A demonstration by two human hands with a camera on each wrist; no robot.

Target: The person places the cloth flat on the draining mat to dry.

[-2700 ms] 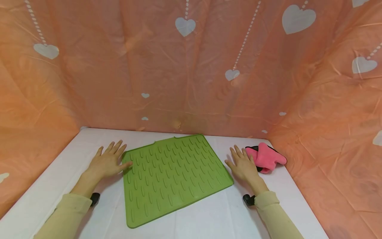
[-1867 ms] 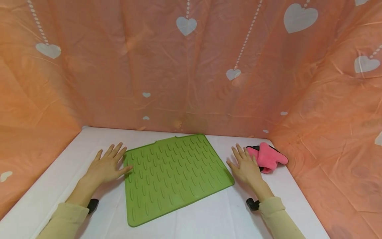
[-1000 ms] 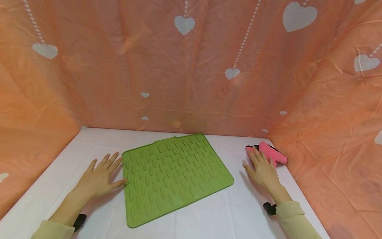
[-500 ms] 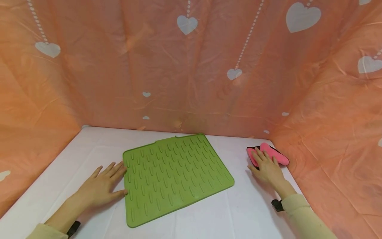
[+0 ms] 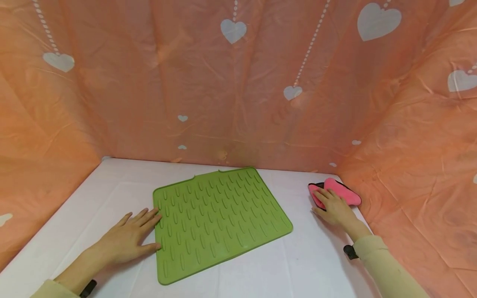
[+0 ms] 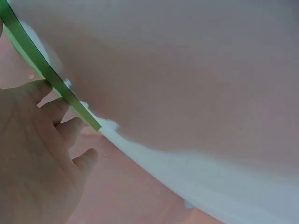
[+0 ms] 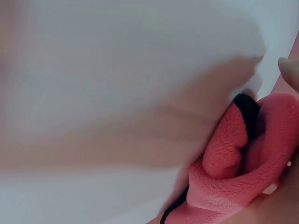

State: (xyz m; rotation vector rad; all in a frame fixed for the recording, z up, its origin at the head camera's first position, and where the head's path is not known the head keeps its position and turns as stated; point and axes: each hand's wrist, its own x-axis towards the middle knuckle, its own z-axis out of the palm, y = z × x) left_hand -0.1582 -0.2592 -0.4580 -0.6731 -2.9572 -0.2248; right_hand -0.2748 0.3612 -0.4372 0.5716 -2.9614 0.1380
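Observation:
A green mat [image 5: 220, 219] with raised oval ridges lies flat and slightly turned on the white table. My left hand [image 5: 124, 240] is at the mat's left edge, its fingers spread and relaxed, fingertips and thumb tip overlapping the rim. In the left wrist view the fingertips meet the mat's green edge [image 6: 46, 65]. On the right, my right hand [image 5: 335, 210] rests its fingers on a crumpled pink fleece cloth [image 5: 343, 192] with black edging. The right wrist view shows the cloth [image 7: 219, 177] bunched in folds, with one fingertip [image 7: 290, 74] apart from it; the other fingers are mostly hidden.
The white table [image 5: 253, 273] reaches back to an orange curtain [image 5: 201, 82] with white hearts, which also hangs along the left and right sides. The cloth sits close to the table's right edge. Dark wrist cameras are strapped below both hands.
My right hand has moved right, from beside the mat onto the pink cloth, which has shifted shape slightly. My left hand has slid toward me along the mat's left edge. The mat stays put.

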